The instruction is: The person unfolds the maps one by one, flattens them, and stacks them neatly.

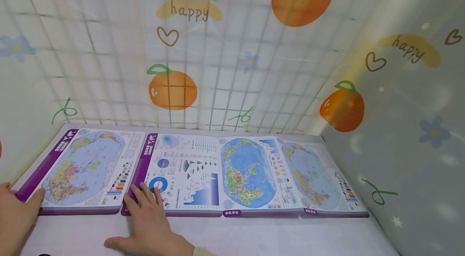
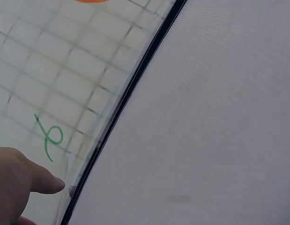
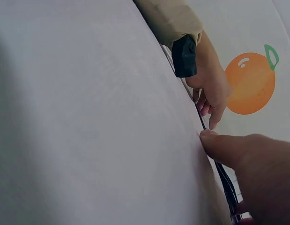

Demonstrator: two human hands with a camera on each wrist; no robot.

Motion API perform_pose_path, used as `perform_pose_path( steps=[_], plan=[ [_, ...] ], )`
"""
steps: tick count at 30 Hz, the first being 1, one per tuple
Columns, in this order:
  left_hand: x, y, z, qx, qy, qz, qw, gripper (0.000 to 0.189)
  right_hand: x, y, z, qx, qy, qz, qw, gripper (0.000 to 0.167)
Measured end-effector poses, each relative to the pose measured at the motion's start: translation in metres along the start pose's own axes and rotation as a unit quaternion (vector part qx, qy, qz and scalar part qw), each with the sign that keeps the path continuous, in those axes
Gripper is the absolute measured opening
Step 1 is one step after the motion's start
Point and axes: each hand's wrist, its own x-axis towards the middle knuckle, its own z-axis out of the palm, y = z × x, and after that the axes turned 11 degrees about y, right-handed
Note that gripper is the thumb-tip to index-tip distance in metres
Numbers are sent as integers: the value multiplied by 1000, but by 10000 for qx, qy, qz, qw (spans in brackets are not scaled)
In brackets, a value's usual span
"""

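A folded world map (image 1: 87, 167) with a purple strip lies flat at the left. Beside it, a second folded world map (image 1: 250, 175) is spread over several panels showing charts and maps. My left hand (image 1: 18, 213) rests at the near left corner of the first map, thumb apart from the fingers. My right hand (image 1: 150, 221) lies with fingers spread and fairly straight, fingertips on the second map's purple strip near the gap between the maps. In the right wrist view, my right thumb (image 3: 224, 145) is at a dark edge, the left hand (image 3: 212, 89) beyond it.
A pale table (image 1: 254, 236) carries both maps. Behind it hangs a translucent curtain (image 1: 225, 62) printed with oranges over a wire grid, which continues along the right side. A pale surface (image 2: 196, 117) with a dark edge fills much of the left wrist view.
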Motion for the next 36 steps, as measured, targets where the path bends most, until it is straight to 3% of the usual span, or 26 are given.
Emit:
perform_pose_path(
  steps=[6, 13, 26, 36],
  plan=[
    [4, -3, 1, 229, -226, -167, 9993, 81, 0, 0, -1, 242, -119, 117, 9996, 103],
    [4, -6, 4, 273, -109, 111, 9995, 71, -2, -1, -4, 536, -146, 170, 9983, 102],
    [2, -1, -1, 115, -222, 193, 9995, 65, -12, -1, -5, 518, 65, 82, 9986, 103],
    [1, -1, -2, 41, -76, 355, 9993, 54, -17, 1, -8, 861, 53, 487, 9951, 103]
  ],
)
